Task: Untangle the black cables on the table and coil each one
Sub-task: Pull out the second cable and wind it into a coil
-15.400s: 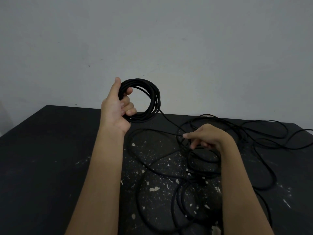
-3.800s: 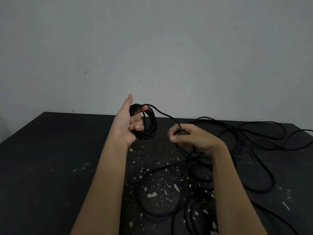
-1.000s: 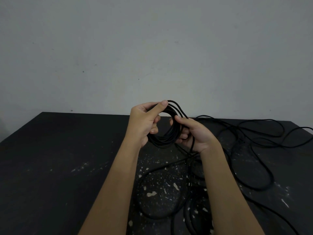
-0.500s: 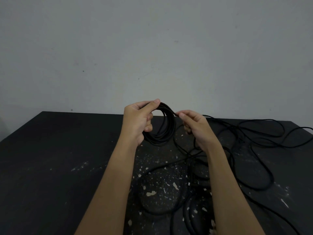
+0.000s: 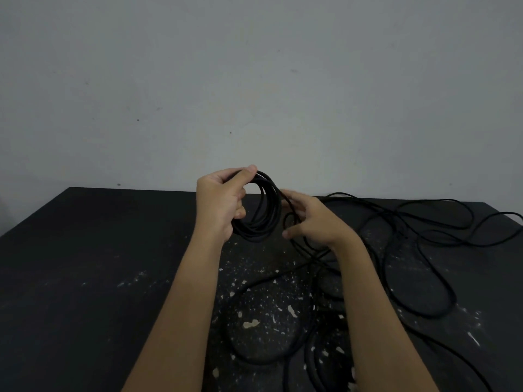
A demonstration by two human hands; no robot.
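My left hand (image 5: 220, 202) grips a coil of black cable (image 5: 264, 219) held upright above the black table (image 5: 85, 264), thumb over its top. My right hand (image 5: 310, 219) is just right of the coil, its fingers curled round a strand of cable that runs from the coil down to the table. More black cable (image 5: 418, 241) lies tangled in loose loops across the right and near middle of the table, partly hidden under my forearms.
The table top is dark with white paint flecks (image 5: 271, 306) in the middle. Its far edge meets a plain grey wall (image 5: 254, 80). The table's left half holds no cable.
My right hand has moved down and back toward the coil's right side, bringing a strand with it. My left hand has kept the coil in about the same place.
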